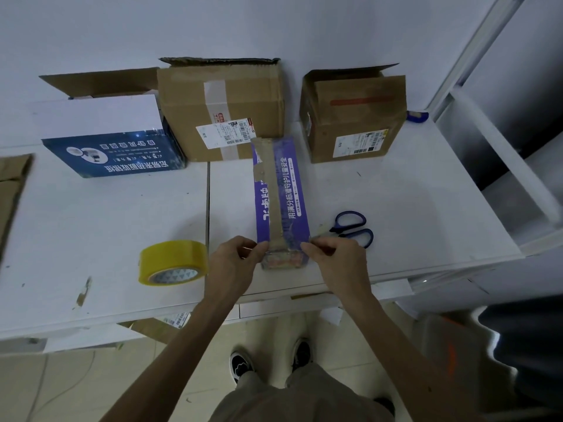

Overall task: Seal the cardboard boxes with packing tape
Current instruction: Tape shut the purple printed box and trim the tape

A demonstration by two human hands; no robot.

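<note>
Left hand [233, 260] and right hand [335, 257], fingers curled, pinch the near end of a purple box [292, 190] with white Chinese lettering on the worktop [106, 223]; a yellow tape roll [172, 261] sits left of the fingers.

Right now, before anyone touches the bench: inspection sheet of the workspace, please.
Surface: white table, scuffed near its front left edge.
Job's things: purple box at centre, brown strip along its top; yellow tape roll to its left; scissors to its right; large brown box and smaller brown box at the back, flaps up.
Clutter: blue-and-white box back left; small blue object back right.
Grippers: left hand and right hand each pinch the purple box's near end.
Cables: thin line on the floor, maybe a cable.
Surroundings: white wall, white shelving at right.
</note>
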